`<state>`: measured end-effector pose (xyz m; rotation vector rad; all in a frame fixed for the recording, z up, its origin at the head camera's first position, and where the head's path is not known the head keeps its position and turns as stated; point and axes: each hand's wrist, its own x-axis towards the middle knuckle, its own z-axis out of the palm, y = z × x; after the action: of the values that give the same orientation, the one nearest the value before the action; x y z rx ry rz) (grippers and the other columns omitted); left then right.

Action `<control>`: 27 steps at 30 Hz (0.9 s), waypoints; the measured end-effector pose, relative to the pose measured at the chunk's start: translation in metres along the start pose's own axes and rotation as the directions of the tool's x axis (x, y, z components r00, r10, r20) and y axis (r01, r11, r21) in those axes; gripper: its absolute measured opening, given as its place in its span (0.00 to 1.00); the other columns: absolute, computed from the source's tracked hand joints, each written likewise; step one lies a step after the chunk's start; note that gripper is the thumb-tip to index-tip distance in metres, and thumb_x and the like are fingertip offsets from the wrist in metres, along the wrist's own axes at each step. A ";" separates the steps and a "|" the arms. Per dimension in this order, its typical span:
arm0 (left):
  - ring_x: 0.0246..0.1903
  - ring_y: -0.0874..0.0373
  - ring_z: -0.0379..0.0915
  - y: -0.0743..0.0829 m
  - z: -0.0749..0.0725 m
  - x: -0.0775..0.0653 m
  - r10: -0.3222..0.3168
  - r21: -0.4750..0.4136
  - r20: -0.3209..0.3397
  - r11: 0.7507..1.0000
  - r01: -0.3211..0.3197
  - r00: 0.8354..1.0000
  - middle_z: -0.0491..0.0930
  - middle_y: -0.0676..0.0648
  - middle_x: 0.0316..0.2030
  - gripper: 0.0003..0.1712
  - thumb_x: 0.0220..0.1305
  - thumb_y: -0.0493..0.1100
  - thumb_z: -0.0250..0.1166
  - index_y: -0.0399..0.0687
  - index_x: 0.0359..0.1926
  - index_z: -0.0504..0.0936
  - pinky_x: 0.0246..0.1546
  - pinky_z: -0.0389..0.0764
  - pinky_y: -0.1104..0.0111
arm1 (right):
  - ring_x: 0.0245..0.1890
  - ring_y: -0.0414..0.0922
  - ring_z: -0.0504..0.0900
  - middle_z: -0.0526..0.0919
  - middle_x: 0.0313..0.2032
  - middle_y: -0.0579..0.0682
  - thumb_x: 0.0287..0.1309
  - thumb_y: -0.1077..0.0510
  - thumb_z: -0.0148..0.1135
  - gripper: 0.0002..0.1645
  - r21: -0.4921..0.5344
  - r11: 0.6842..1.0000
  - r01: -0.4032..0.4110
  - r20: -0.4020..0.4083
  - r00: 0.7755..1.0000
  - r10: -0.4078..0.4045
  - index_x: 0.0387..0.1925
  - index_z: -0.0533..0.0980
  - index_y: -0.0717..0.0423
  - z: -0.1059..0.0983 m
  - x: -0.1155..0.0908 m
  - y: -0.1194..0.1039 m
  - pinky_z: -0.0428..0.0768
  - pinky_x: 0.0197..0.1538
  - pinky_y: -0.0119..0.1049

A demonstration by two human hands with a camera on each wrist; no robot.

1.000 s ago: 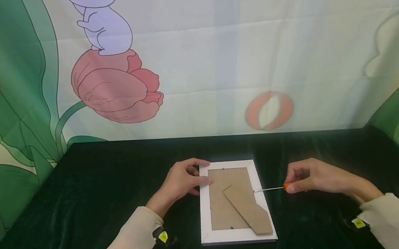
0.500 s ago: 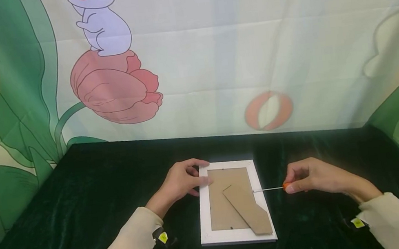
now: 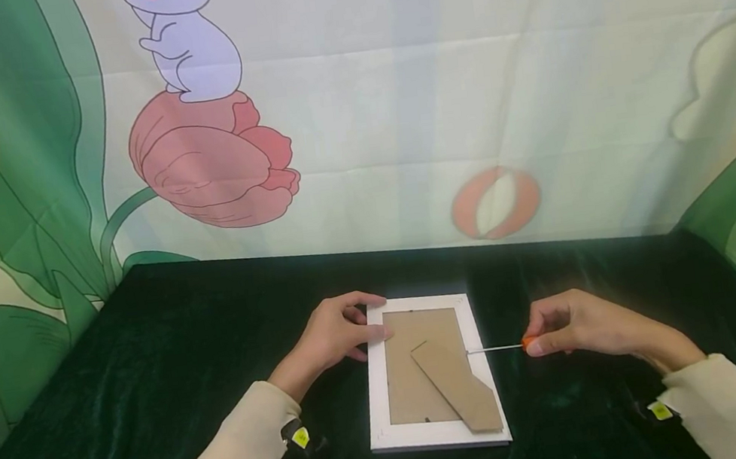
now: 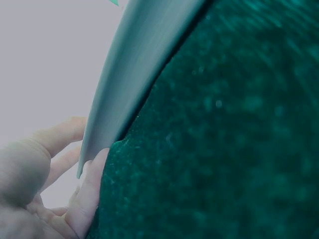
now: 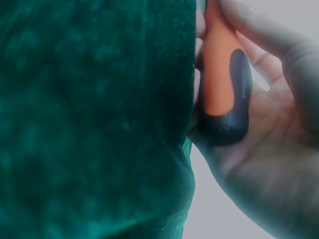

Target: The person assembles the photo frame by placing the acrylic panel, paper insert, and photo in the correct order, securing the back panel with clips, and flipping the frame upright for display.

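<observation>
the frame [image 3: 379, 395] lies back side up on the counter [image 3: 204, 346], which is covered in dark green velvety cloth. it is white, with a brown board [image 3: 405, 392] set inside it and a brown stand [image 3: 475, 403] slanting across the board, the stand's wide end over the frame's near right corner. small dark tabs show on the board's edges, one at the far side [image 3: 412, 311] and one at the near side [image 3: 427, 420].

the screwdriver [image 3: 497, 349] points in from the right, its thin shaft crossing the frame's right rail and its tip at the rail's inner edge; whether it touches a tab there is too small to tell.

the left hand [image 3: 335, 330] grips the frame by its far left part, thumb over the left rail and index finger at the corner. the right hand [image 3: 576, 323] grasps the screwdriver by its handle [image 5: 218, 74], orange with black, well clear of the frame.

cream sleeves [image 3: 229, 450] cover both forearms, and a yellow label [image 3: 301, 438] shows at each wrist. behind the counter hangs a backdrop [image 3: 356, 125] printed with a white rabbit [image 3: 201, 55] on a pink tulip [image 3: 210, 164].
</observation>
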<state>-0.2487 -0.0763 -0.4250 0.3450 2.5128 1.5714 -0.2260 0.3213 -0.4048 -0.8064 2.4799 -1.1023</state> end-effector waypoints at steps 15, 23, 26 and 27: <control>0.33 0.49 0.85 0.002 -0.001 0.000 -0.015 -0.015 0.006 1.000 0.016 1.000 0.79 0.42 0.40 0.28 0.59 0.42 0.82 0.50 0.61 0.86 0.30 0.90 0.61 | 0.27 0.48 0.81 0.85 0.31 0.47 0.68 0.53 0.73 0.05 0.005 1.000 -0.021 0.026 0.999 0.021 0.36 0.83 0.44 -0.002 -0.001 -0.005 0.83 0.30 0.38; 0.34 0.49 0.85 0.002 -0.001 0.000 -0.017 -0.025 0.014 1.000 0.018 1.000 0.79 0.42 0.40 0.28 0.60 0.43 0.82 0.50 0.61 0.86 0.31 0.90 0.61 | 0.24 0.48 0.80 0.85 0.30 0.46 0.69 0.53 0.73 0.05 -0.004 1.000 -0.013 0.041 0.999 0.013 0.36 0.83 0.44 -0.003 -0.002 -0.010 0.82 0.28 0.37; 0.34 0.49 0.85 0.002 -0.001 0.001 -0.019 -0.024 0.014 1.000 0.019 1.000 0.79 0.42 0.40 0.28 0.60 0.43 0.82 0.50 0.61 0.86 0.31 0.90 0.61 | 0.23 0.48 0.80 0.85 0.30 0.46 0.69 0.52 0.73 0.06 -0.009 1.000 -0.010 0.041 0.999 0.010 0.35 0.83 0.44 -0.003 -0.002 -0.012 0.82 0.27 0.37; 0.34 0.49 0.85 0.001 -0.001 0.001 -0.019 -0.023 0.013 1.000 0.019 1.000 0.79 0.42 0.40 0.28 0.60 0.43 0.82 0.50 0.61 0.86 0.31 0.90 0.61 | 0.23 0.49 0.80 0.85 0.30 0.46 0.69 0.52 0.73 0.06 -0.009 1.000 -0.011 0.041 0.999 0.011 0.35 0.83 0.44 -0.003 -0.002 -0.013 0.82 0.27 0.37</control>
<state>-0.2496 -0.0762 -0.4234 0.3264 2.4790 1.5844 -0.2211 0.3178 -0.3927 -0.8092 2.4543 -1.0606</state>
